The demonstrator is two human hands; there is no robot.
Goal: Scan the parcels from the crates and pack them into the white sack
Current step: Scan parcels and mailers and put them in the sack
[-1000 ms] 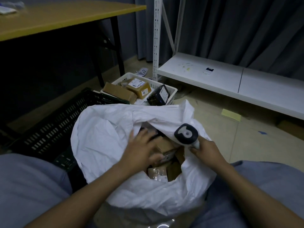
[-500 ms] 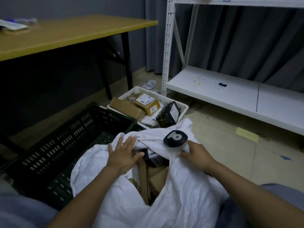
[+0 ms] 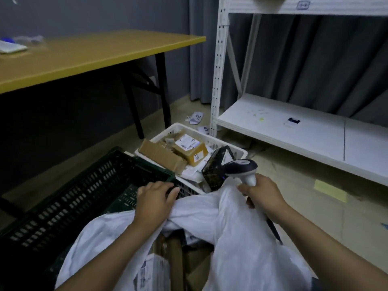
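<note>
White sack (image 3: 241,238): bottom centre, mouth open, lower edge cut off by the frame.
- Parcels in sack (image 3: 168,261): brown cartons in its mouth; one white label, print blurred.
- Left hand (image 3: 154,203): palm down on the sack's bunched far-left rim, fingers nearly straight, holding nothing; thumb hidden.
- Right hand (image 3: 262,198): at the sack's far-right rim, fingers curled round the handle of the scanner (image 3: 241,169); its dark cable hangs over the sack.
- White crate (image 3: 237,153): just beyond the sack. Holds a tan box (image 3: 190,151) with a printed label, unreadable, and a sticker seemingly "67"; a flat carton (image 3: 161,156); and a dark parcel (image 3: 214,171) partly behind the scanner.
- Dark crate (image 3: 84,196): left of the sack, touching it.
- Paper slips (image 3: 196,118): floor beyond the white crate, marked "1-2" and "5".
- Shelving (image 3: 294,131): beyond-right of the sack; bare floor between them.
</note>
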